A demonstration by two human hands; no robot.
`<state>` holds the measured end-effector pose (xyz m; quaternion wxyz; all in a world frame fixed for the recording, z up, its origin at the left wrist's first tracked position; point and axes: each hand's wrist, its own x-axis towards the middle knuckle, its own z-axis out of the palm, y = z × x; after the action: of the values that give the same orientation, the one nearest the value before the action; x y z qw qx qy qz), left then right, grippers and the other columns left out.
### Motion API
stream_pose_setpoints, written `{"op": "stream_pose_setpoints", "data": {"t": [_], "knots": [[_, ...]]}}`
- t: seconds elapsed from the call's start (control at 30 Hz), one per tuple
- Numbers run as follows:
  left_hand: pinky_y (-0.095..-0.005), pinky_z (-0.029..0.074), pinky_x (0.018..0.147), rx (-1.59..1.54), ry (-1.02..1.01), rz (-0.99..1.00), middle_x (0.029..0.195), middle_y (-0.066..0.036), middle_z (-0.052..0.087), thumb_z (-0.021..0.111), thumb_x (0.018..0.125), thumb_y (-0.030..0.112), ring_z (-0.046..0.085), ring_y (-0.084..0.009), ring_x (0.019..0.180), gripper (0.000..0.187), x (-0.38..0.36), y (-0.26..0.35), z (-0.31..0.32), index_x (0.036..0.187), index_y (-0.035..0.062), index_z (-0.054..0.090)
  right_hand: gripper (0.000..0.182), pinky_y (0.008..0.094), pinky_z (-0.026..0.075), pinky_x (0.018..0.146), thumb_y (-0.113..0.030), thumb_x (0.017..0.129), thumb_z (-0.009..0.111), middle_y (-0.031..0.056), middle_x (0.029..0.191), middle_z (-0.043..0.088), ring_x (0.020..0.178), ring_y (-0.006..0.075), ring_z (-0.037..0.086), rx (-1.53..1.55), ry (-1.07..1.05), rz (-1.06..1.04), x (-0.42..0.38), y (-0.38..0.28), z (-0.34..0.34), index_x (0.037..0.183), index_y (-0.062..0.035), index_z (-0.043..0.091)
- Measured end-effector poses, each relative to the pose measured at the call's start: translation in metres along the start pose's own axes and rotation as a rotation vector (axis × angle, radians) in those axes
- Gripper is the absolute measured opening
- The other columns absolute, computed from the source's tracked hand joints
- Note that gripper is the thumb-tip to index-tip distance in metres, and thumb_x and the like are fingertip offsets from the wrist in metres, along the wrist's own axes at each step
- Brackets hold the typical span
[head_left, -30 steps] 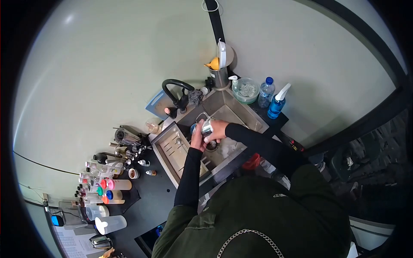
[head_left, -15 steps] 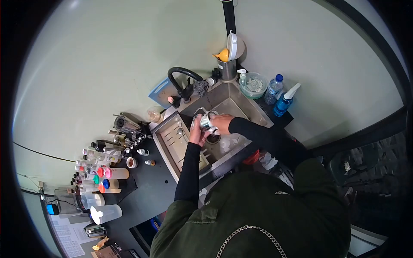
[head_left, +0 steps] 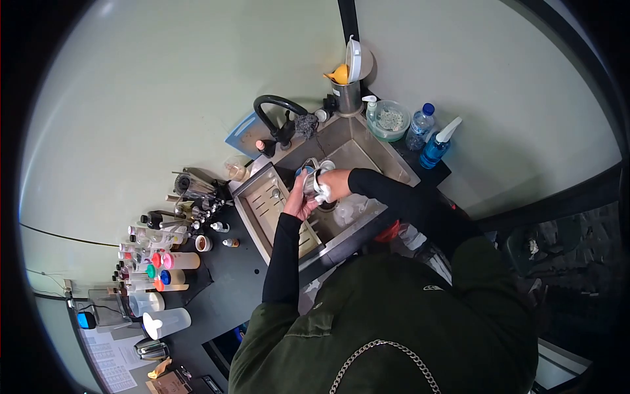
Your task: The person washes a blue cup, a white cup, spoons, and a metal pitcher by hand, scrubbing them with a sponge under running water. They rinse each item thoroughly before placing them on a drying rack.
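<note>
My left hand (head_left: 298,202) is wrapped around a shiny metal pitcher (head_left: 311,186), tipped on its side over the sink (head_left: 375,154). At the pitcher's mouth is my right hand (head_left: 337,184), its fingers hidden by the pitcher and the suds. White foam (head_left: 323,192) clings around the rim and the right wrist. Just beyond the hands lie other vessels in the basin, partly covered. Some clear, wet-looking plastic or foam (head_left: 346,211) sits in the basin below my right forearm.
A beige slatted drying tray (head_left: 266,213) covers the sink's left part. Behind stands a black faucet (head_left: 281,102) with a grey scrubber (head_left: 306,123) beside its spout. A blue spray bottle (head_left: 435,151) and a water bottle (head_left: 420,128) stand right. Several squeeze bottles (head_left: 180,261) line the left counter.
My right hand has shifted from the pitcher's side to its mouth, and its fingers have gone out of sight. More foam shows at the rim. The view has tilted slightly.
</note>
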<state>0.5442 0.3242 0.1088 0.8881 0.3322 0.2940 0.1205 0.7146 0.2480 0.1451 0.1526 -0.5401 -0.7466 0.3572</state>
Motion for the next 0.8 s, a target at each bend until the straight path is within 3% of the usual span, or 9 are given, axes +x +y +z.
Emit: {"op": "stream_pose_setpoints", "data": {"t": [0.13,0.17,0.2,0.27,0.3,0.43,0.6,0.73,0.8], "knots": [[-0.0300,0.060,0.063,0.004,0.157,0.112,0.097,-0.010,0.065,0.052,0.089,0.052,0.068,-0.0198,0.078,0.051,0.001,-0.004,0.000,0.111,0.0059,0.057,0.039,0.0288,0.048,0.054,-0.020,0.070,0.071,0.0072,0.075,0.062,0.064,0.0142,0.059,0.396,0.063,0.275,-0.013,-0.002,-0.017,0.104,-0.0033,0.060],[-0.0296,0.060,0.062,-0.114,0.136,0.176,0.097,-0.009,0.065,0.052,0.089,0.052,0.068,-0.0199,0.078,0.051,0.002,-0.005,0.000,0.112,0.0065,0.057,0.034,0.0254,0.039,0.040,-0.015,0.069,0.069,0.0034,0.067,0.058,0.046,0.0086,0.047,0.585,0.226,0.197,-0.011,0.002,-0.011,0.100,-0.0028,0.061],[-0.0293,0.060,0.062,-0.231,0.113,0.240,0.098,-0.009,0.065,0.052,0.089,0.052,0.067,-0.0201,0.078,0.050,0.003,-0.006,0.000,0.112,0.0071,0.057,0.035,0.0303,0.046,0.050,-0.012,0.072,0.066,0.0071,0.076,0.062,0.058,0.0136,0.057,0.711,0.300,0.215,-0.012,0.001,-0.011,0.105,-0.0009,0.059],[-0.0347,0.058,0.072,-0.388,0.118,0.318,0.107,-0.009,0.063,0.049,0.091,0.052,0.065,-0.0221,0.092,0.051,0.005,-0.012,0.011,0.115,0.0076,0.055,0.037,0.0344,0.050,0.069,-0.009,0.075,0.063,0.0127,0.091,0.065,0.080,0.0203,0.064,0.478,0.774,-0.203,0.001,-0.002,0.003,0.110,-0.0008,0.058],[-0.0378,0.055,0.080,-0.465,0.076,0.379,0.110,-0.009,0.062,0.048,0.092,0.051,0.062,-0.0234,0.098,0.051,0.011,-0.019,0.017,0.117,0.0073,0.054,0.044,0.0345,0.046,0.088,-0.006,0.077,0.063,0.0145,0.102,0.064,0.099,0.0248,0.061,0.452,0.803,-0.089,0.002,-0.005,0.011,0.120,-0.0037,0.055],[-0.0421,0.044,0.099,-0.597,-0.057,0.451,0.127,-0.011,0.055,0.038,0.094,0.052,0.055,-0.0275,0.114,0.057,0.030,-0.033,0.027,0.128,0.0071,0.048,0.069,0.0458,0.047,0.088,-0.014,0.081,0.060,0.0185,0.130,0.045,0.105,0.0399,0.056,-0.251,0.843,0.102,-0.009,-0.025,0.042,0.143,-0.0141,0.031],[-0.0433,0.044,0.098,-0.606,-0.186,0.372,0.124,-0.013,0.056,0.036,0.093,0.058,0.056,-0.0292,0.112,0.063,0.025,-0.045,0.034,0.128,0.0067,0.048,0.062,0.0470,0.043,0.093,-0.009,0.082,0.049,0.0188,0.138,0.039,0.113,0.0405,0.052,-0.318,0.577,0.149,-0.030,-0.010,0.062,0.142,-0.0195,0.034],[-0.0377,0.049,0.092,-0.281,-0.002,0.365,0.123,-0.011,0.057,0.037,0.095,0.054,0.057,-0.0252,0.110,0.057,0.013,-0.045,0.044,0.129,0.0079,0.046,0.059,0.0523,0.027,0.105,-0.007,0.081,0.050,0.0167,0.143,0.034,0.129,0.0407,0.034,-0.299,0.705,0.042,-0.040,-0.014,0.061,0.138,-0.0200,0.042],[-0.0384,0.048,0.094,-0.228,0.008,0.360,0.132,-0.010,0.049,0.043,0.097,0.044,0.054,-0.0243,0.115,0.051,0.012,-0.061,0.035,0.136,0.0109,0.037,0.059,0.0534,0.025,0.106,-0.005,0.079,0.051,0.0163,0.146,0.029,0.131,0.0417,0.030,-0.300,0.987,0.090,-0.033,-0.024,0.048,0.136,-0.0202,0.044]]}}
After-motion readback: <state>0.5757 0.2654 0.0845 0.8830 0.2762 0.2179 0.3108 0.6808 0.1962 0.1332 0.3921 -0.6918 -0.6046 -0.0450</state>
